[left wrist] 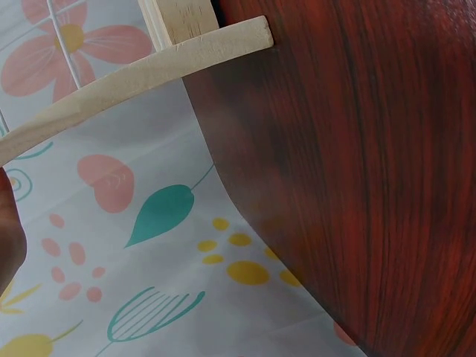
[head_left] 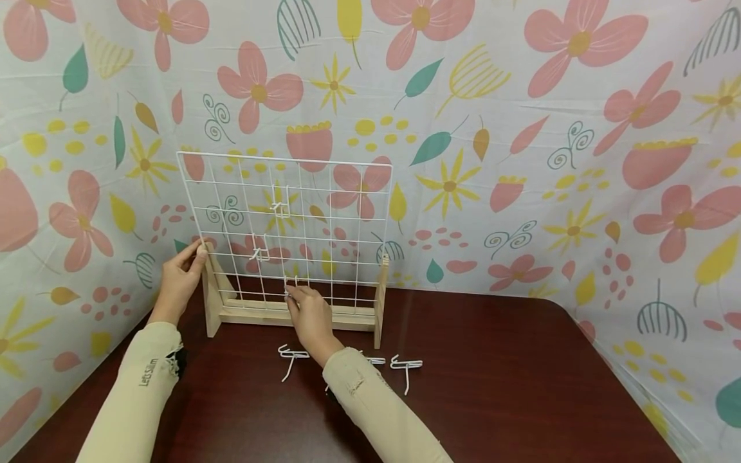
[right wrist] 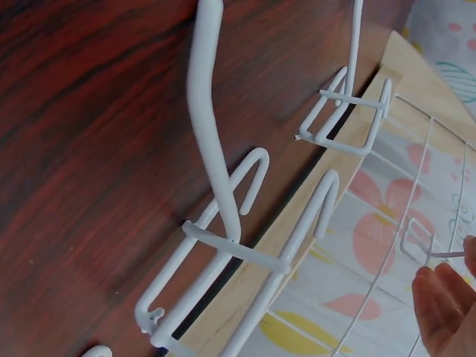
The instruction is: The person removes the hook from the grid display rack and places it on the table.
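Note:
A white wire grid panel (head_left: 283,159) stands in a wooden stand (head_left: 211,302) on the table. My left hand (head_left: 176,283) holds the top of the stand's left upright (left wrist: 149,78); only a bit of that hand (left wrist: 10,238) enters the left wrist view. With thumb and fingers, my right hand (head_left: 312,319) pinches a white wire hook (right wrist: 446,255) against the grid's lower middle. Two more hooks hang higher up, an upper one (head_left: 280,208) and a lower one (head_left: 259,253) to its left.
Loose white hooks lie in front of the stand: one on the left (head_left: 293,354), one on the right (head_left: 407,365), another partly behind the right sleeve. Floral cloth (head_left: 498,251) lines the back and sides of the dark wooden table (head_left: 492,386).

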A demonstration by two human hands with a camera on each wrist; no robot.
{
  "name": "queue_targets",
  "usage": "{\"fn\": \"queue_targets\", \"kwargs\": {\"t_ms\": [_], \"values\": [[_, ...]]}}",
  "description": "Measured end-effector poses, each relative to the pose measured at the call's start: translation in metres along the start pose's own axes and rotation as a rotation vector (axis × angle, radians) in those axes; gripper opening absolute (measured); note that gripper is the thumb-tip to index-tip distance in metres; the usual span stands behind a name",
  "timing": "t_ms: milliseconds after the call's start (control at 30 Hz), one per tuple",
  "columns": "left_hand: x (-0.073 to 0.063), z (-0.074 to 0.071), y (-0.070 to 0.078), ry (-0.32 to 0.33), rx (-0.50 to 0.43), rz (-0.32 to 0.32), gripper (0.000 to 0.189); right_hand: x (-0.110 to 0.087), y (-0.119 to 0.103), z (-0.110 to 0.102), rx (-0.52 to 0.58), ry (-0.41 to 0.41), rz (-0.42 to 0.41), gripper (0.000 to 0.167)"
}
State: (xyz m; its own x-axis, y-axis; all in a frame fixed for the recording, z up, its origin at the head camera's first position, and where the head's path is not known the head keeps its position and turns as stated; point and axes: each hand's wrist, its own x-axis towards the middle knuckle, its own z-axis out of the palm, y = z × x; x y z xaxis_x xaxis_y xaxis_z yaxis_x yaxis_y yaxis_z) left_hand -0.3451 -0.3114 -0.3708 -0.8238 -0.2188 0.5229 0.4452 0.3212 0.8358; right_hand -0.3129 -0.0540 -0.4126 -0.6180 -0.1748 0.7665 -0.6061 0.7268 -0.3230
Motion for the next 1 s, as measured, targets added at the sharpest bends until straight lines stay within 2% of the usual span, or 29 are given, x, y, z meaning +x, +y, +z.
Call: {"fn": "queue_targets", "kwargs": {"t_ms": [267, 467, 667, 900, 1000], "values": [[-0.002, -0.001, 0.002, -0.022, 0.022, 0.001, 0.050, 0.001, 0.001, -0.004, 0.046, -0.030, -0.028, 0.017], [-0.002, -0.001, 0.003, -0.022, 0.032, 0.000, 0.052, 0.004, 0.002, -0.007, 0.076, 0.005, -0.041, 0.016], [-0.002, 0.000, 0.001, 0.003, 0.037, -0.015, 0.049, 0.004, 0.003, -0.007, 0.068, 0.023, -0.063, 0.016], [-0.001, -0.003, 0.001, -0.036, 0.057, -0.024, 0.048, 0.003, 0.003, -0.010, 0.058, 0.019, -0.080, 0.017], [0.000, -0.003, 0.001, -0.038, 0.031, -0.022, 0.047, 0.003, 0.003, -0.012, 0.053, 0.023, -0.086, 0.017]]}}
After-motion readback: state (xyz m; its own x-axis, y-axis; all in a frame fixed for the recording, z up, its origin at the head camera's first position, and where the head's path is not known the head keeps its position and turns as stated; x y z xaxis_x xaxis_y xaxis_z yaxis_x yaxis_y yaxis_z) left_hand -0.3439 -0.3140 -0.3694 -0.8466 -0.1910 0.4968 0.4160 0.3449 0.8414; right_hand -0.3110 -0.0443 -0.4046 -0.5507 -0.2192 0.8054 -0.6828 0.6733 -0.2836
